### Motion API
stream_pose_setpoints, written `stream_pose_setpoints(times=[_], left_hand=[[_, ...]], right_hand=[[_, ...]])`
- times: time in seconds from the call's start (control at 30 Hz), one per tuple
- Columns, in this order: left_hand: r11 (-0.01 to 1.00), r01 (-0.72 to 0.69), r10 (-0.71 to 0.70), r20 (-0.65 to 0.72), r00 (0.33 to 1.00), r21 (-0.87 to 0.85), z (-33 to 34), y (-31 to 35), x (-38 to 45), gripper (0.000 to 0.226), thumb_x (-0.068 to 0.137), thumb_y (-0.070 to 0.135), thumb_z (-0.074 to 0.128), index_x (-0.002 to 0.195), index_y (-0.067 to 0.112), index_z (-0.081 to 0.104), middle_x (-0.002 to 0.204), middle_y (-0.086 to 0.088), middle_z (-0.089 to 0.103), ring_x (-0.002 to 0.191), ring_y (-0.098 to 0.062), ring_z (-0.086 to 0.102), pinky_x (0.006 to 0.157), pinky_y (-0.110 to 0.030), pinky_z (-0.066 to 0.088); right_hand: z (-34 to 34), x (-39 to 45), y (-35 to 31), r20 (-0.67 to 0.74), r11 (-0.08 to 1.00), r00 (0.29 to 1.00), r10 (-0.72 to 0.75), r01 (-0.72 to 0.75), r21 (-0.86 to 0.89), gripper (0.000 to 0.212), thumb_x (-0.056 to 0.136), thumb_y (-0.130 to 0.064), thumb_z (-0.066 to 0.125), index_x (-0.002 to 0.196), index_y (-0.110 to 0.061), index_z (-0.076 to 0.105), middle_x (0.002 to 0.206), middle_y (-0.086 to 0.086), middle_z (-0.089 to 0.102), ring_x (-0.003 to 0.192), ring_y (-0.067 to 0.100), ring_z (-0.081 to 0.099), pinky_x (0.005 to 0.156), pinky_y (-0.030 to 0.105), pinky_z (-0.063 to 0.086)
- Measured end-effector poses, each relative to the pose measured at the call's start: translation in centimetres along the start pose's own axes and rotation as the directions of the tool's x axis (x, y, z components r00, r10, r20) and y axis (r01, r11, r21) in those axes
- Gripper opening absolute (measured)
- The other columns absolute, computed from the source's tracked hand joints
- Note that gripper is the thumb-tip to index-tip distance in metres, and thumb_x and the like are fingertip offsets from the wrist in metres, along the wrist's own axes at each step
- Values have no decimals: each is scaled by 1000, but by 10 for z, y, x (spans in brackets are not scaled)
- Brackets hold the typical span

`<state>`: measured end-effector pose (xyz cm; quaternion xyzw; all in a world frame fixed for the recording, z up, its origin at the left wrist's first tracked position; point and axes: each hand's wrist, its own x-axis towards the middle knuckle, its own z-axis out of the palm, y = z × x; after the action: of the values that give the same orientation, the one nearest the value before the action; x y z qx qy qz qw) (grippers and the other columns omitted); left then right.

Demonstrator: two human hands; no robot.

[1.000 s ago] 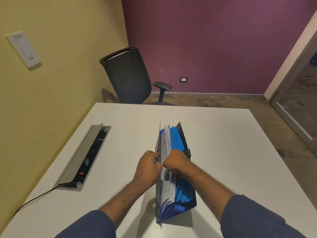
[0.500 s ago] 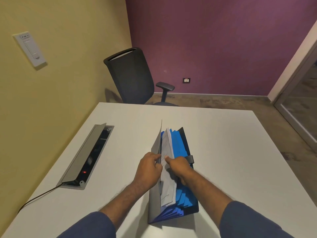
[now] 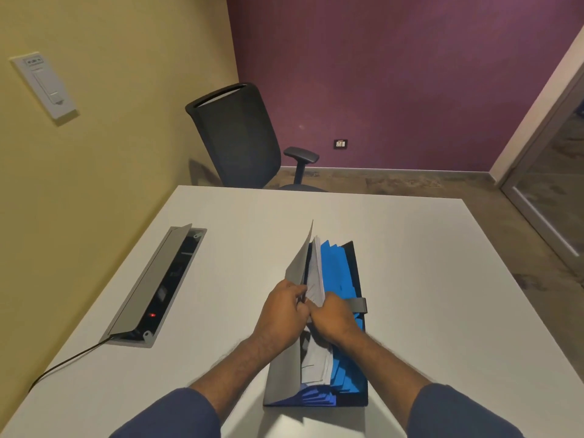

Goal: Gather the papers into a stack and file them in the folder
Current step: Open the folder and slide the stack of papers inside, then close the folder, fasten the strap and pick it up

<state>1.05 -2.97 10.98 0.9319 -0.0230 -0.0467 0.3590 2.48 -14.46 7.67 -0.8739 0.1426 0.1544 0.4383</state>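
Observation:
An expanding folder [image 3: 346,314] with blue dividers and a dark back stands open on the white table [image 3: 426,295]. Its grey front flap [image 3: 284,368] leans to the left. A stack of white papers [image 3: 317,273] sits upright in the front pocket, just behind the flap. My left hand [image 3: 282,314] grips the flap's top edge and holds it away from the papers. My right hand [image 3: 331,317] is closed on the papers' top edge, pressing them down into the pocket. The papers' lower part is hidden inside the folder.
An open cable box [image 3: 158,286] with a red light is set into the table at the left, and a black cable [image 3: 63,363] runs from it. A dark office chair [image 3: 240,137] stands behind the table's far edge. A yellow wall is close on the left.
The grey flap has swung further open to the left. The papers have sunk deeper into the front pocket, with my right hand following them down.

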Motion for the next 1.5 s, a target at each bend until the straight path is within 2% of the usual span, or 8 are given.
stream_pose_setpoints(times=[0.17, 0.37, 0.53, 0.67, 0.9, 1.17, 1.3, 1.5], left_hand=[[1000, 17, -17, -17, 1000, -18, 5, 5, 4, 41, 98, 13, 52, 139, 12, 55, 126, -6, 57, 113, -16, 56, 87, -11, 37], [999, 37, -37, 24, 999, -24, 20, 13, 9, 39, 99, 22, 55, 137, 12, 55, 129, -6, 54, 116, -16, 56, 81, -14, 43], [999, 35, -34, 42, 999, -10, 31, 17, 7, 37, 98, 25, 57, 134, 14, 57, 126, -3, 54, 108, -12, 57, 90, -20, 51], [999, 32, -33, 64, 997, 21, 41, 21, 7, 41, 99, 26, 57, 139, 19, 54, 134, -2, 52, 118, -18, 58, 103, -28, 51], [980, -54, 5, 243, 970, 193, 86, 32, 5, 46, 99, 16, 51, 144, 18, 40, 136, -9, 48, 112, -27, 62, 93, -33, 52], [977, -57, -17, 342, 940, 206, 139, 2, 16, 35, 93, 35, 56, 124, 18, 51, 123, -6, 54, 104, -24, 61, 90, -36, 53], [941, -143, 17, 380, 925, 307, 151, -41, 22, 59, 90, 49, 61, 140, 22, 46, 138, -3, 51, 122, -21, 51, 106, -34, 44], [840, -286, 36, 478, 878, 461, 146, -94, 25, 86, 84, 74, 43, 155, 36, 12, 168, 0, 2, 153, -29, 2, 123, -48, 8]], right_hand=[[-27, 4, 30, -357, 924, 864, -354, 265, -277, 36, 93, -34, 54, 125, -20, 56, 116, 0, 61, 109, 20, 55, 87, 34, 54], [-54, 29, 71, -73, 774, 968, -238, 144, -616, 50, 81, -31, 64, 128, -29, 49, 126, 1, 44, 114, 22, 40, 93, 38, 48], [-58, 44, 91, -19, 832, 968, -250, 205, -516, 26, 83, -19, 65, 106, -25, 55, 107, -3, 49, 101, 17, 50, 81, 33, 55], [-61, 45, 101, -64, 953, 971, -231, 213, -215, 28, 85, -14, 70, 102, -28, 52, 107, -7, 52, 80, 3, 56, 59, 7, 47], [-61, 31, 122, -120, 980, 983, -139, 154, 128, 25, 87, -2, 67, 102, -21, 62, 97, 2, 64, 75, 14, 65, 64, 13, 52], [-62, 25, 146, -147, 973, 985, -87, 115, 200, 20, 88, 5, 62, 100, -11, 66, 73, -4, 60, 63, -11, 61, 58, 6, 47], [-64, 27, 159, -153, 979, 984, -93, 118, 167, 20, 86, 7, 64, 100, -8, 67, 73, -3, 58, 65, -14, 60, 58, 0, 43], [-52, 39, 175, -82, 994, 995, -65, 72, 86, 28, 84, 3, 67, 96, -22, 68, 72, -1, 63, 70, 13, 66, 68, 13, 50]])
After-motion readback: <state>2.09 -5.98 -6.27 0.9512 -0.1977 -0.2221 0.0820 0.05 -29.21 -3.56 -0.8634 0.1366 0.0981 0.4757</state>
